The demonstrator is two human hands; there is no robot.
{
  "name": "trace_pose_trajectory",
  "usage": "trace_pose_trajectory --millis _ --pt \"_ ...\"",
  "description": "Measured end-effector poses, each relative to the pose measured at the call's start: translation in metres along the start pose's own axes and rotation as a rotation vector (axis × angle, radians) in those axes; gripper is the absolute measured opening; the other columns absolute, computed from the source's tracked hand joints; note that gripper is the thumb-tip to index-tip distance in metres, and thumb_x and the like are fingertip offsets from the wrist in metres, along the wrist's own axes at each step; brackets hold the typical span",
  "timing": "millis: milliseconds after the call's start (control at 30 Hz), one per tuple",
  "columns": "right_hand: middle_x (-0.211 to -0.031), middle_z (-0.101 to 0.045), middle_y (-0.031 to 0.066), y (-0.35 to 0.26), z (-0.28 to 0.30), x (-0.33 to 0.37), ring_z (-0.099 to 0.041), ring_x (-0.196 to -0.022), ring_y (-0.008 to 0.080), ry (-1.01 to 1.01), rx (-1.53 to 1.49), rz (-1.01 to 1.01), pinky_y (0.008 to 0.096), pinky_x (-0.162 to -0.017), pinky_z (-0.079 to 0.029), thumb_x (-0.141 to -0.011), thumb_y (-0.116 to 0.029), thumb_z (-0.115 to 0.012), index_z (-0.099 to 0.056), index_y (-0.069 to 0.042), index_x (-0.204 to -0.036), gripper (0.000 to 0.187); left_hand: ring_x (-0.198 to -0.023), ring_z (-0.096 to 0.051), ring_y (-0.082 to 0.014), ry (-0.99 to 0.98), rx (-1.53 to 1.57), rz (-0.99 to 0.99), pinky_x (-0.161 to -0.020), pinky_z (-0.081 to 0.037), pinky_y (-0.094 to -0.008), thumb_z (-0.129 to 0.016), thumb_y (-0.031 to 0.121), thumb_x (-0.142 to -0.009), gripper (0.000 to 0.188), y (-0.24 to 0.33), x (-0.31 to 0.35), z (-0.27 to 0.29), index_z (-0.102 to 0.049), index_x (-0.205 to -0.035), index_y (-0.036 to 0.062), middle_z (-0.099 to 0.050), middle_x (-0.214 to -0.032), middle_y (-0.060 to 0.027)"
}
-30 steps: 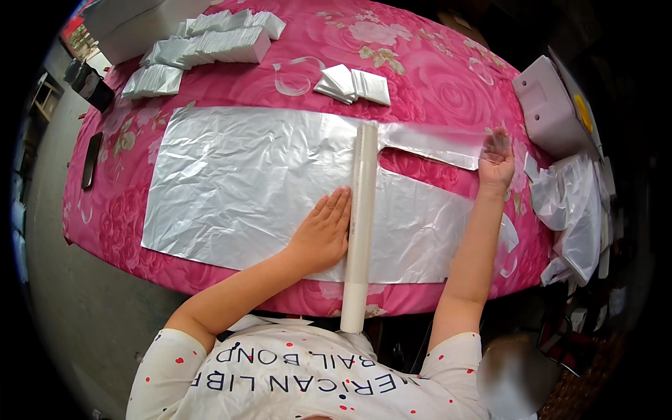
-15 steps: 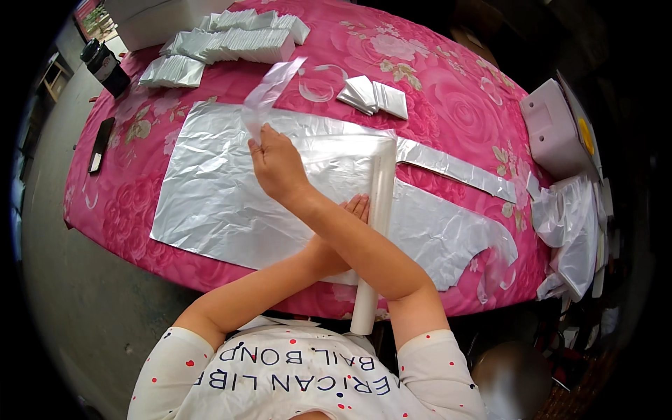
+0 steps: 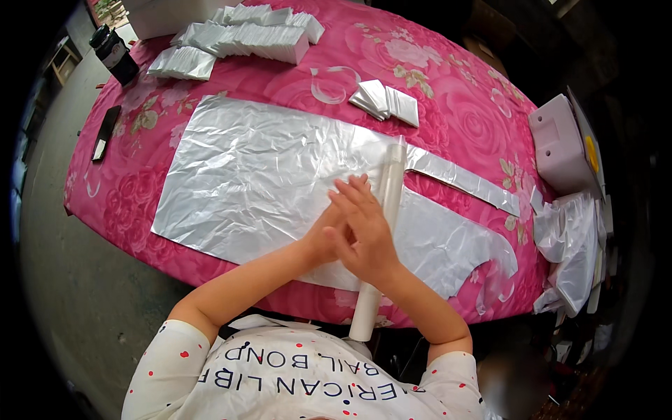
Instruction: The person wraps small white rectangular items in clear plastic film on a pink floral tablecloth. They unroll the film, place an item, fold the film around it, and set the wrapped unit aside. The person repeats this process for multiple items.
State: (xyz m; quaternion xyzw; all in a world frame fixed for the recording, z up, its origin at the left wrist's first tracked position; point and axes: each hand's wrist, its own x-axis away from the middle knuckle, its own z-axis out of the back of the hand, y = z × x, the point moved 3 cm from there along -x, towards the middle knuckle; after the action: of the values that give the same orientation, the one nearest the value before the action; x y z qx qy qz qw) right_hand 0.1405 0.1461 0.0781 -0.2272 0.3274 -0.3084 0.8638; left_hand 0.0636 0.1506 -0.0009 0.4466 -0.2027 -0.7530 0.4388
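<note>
Remotely, I had the right hand (image 3: 365, 234) uncurled over the left hand (image 3: 326, 229), whose grip I couldn't tell; the pale roll (image 3: 393, 180) lay across the silvery sheet (image 3: 245, 164), at two o'clock from them.

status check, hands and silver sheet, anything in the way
Right hand overlapping left hand in view, by the pale tube. Silver sheet spread, creased. Tube lies across it.

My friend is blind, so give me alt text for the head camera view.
A person's right hand overlaps their left hand beside a pale tube lying across a crinkled silvery sheet on a pink floral tablecloth. Rows of white packets stand beyond.
</note>
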Motion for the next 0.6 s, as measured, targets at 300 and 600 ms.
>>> trace_pose_trajectory --millis 300,600 --pt "-0.133 -0.045 0.0154 0.06 0.048 0.084 -0.039 -0.126 0.0346 -0.097 0.065 -0.144 0.0417 -0.101 -0.034 -0.082 -0.022 -0.06 -0.05 -0.001 -0.123 0.047 -0.13 -0.031 -0.0278 0.207 1.384 1.01 -0.108 -0.028 -0.0367 -0.031 0.038 -0.096 0.064 -0.038 -0.086 -0.008 -0.018 -0.137 -0.0092 -0.031 -0.138 -0.0219" --pt "-0.136 -0.043 0.012 0.06 0.035 0.067 -0.034 -0.13 0.0312 -0.247 0.199 0.009 0.0414 -0.106 -0.028 -0.084 -0.037 -0.054 -0.049 -0.004 -0.127 0.054 -0.119 -0.045 -0.0238 0.194 0.771 0.771 -0.101 -0.036 -0.0334 -0.042 0.029 -0.095 0.049 -0.048 -0.082 0.022 -0.034 -0.13 -0.0045 -0.045 -0.129 -0.0178"
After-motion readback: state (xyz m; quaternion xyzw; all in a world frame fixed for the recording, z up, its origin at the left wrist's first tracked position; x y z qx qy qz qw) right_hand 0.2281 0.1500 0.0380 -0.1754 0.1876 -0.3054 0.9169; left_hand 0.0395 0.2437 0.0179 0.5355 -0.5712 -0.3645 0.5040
